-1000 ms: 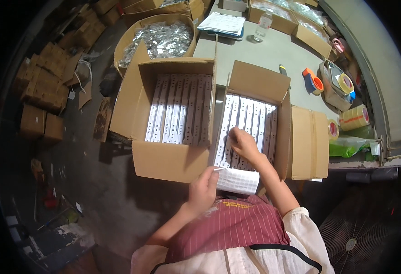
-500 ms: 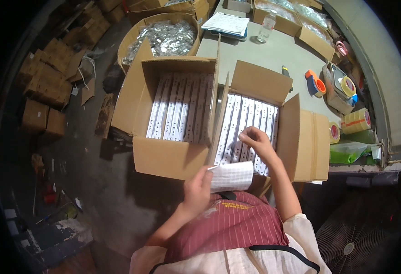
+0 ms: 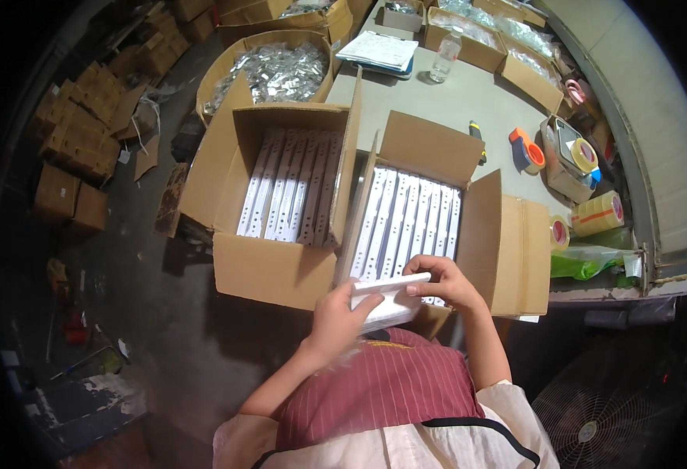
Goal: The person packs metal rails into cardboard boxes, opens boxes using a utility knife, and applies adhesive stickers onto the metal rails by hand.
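Head view: left fingers (image 3: 368,303) and right fingers (image 3: 419,266) grip a sheet's (image 3: 390,308) edges; open carton (image 3: 481,227) (flaps (image 3: 441,148) spread) beyond.

Toward the far end of the pale table (image 3: 429,98), a clear bottle (image 3: 443,62) stands just right of a stack of papers (image 3: 379,51). Farther left, a rounded carton (image 3: 325,78) holds silvery pieces (image 3: 277,70). On the right are an orange-and-blue tape dispenser (image 3: 529,150) and, nearer, yellowish tape rolls (image 3: 596,215). Brown cartons (image 3: 81,105) pile up at left; a fan (image 3: 586,430) shows near right.
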The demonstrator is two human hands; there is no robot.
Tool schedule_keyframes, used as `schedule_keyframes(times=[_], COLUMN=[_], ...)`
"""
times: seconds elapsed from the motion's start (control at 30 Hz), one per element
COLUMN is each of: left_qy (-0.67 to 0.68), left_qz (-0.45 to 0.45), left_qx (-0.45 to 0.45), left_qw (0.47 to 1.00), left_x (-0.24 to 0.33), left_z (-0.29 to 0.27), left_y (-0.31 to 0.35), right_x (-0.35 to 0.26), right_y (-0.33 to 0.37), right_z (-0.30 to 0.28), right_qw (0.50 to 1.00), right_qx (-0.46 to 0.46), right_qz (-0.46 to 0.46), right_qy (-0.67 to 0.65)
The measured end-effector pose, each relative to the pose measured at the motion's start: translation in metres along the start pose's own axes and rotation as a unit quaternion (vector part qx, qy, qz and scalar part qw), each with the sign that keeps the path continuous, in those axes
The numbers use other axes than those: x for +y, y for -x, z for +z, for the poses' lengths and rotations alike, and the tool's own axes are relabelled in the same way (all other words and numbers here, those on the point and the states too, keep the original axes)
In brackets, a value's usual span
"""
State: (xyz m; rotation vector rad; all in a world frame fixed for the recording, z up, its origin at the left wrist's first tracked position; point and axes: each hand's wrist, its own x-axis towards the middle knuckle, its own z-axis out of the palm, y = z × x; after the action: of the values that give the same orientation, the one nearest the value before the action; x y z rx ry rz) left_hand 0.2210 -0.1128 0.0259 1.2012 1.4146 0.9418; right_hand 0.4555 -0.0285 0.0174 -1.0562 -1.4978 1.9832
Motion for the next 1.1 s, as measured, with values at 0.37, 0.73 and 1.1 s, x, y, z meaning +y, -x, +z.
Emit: schedule_keyframes(times=[0.37,0.73,1.1], left_qy=[0.157,-0.027,-0.081], left_qz=[-0.052,0.059,0.057], left_qx=[-0.069,0.083,0.079], left_qw=[0.984,0.994,0.992], left_x=[-0.013,-0.02,-0.024], left_z=[0.015,0.031,0.024], left_y=[-0.019,-0.016,-0.016], right_x=[0.021,0.014,0.022], right_y=[0.011,0.003,-0.002], right_z=[-0.014,-0.013,0.008], right_qw=[0.994,0.914,0.819], right_qx=[0.087,0.091,0.109], right_qz=[-0.053,-0.242,-0.294], right_qy=[0.039,0.314,0.48])
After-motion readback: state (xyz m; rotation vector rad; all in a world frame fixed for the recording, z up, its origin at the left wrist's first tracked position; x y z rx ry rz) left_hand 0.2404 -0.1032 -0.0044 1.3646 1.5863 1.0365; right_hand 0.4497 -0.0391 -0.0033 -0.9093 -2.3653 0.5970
